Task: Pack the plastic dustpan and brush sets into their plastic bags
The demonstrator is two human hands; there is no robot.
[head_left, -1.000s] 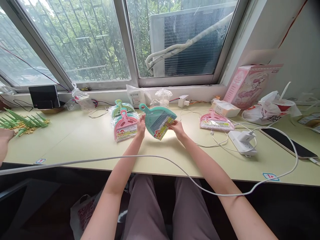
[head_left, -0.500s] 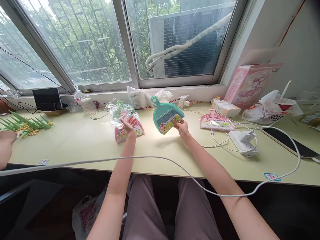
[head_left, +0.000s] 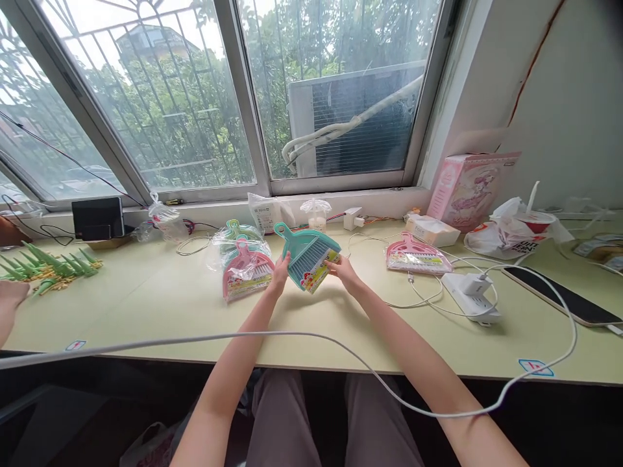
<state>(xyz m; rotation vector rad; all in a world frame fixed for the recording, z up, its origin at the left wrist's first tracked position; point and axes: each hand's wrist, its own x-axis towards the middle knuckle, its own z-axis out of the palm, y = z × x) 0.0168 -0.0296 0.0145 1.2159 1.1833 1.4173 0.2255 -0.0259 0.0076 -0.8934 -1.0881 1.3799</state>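
Observation:
A teal dustpan and brush set (head_left: 306,256) with a yellow label is held tilted above the table, its handle up and to the left. My left hand (head_left: 281,272) grips its left edge. On the lower right, my right hand (head_left: 344,271) pinches the labelled side. Left of my left hand, a pink dustpan set (head_left: 247,275) in clear plastic lies on the table, overlapping a green set (head_left: 234,232) behind it. Another pink set (head_left: 417,256) in plastic lies to the right.
A white cable hangs across the front, above my forearms. On the right are a power strip (head_left: 470,299), a phone (head_left: 564,295), a tissue box (head_left: 433,228) and a bag with a cup. Another person's hand (head_left: 12,298) is beside green plastic pieces (head_left: 46,267) at far left.
My left hand has moved right from over the plastic-wrapped sets and taken hold of the teal set's left edge. The teal set has shifted slightly left. The view has tilted up.

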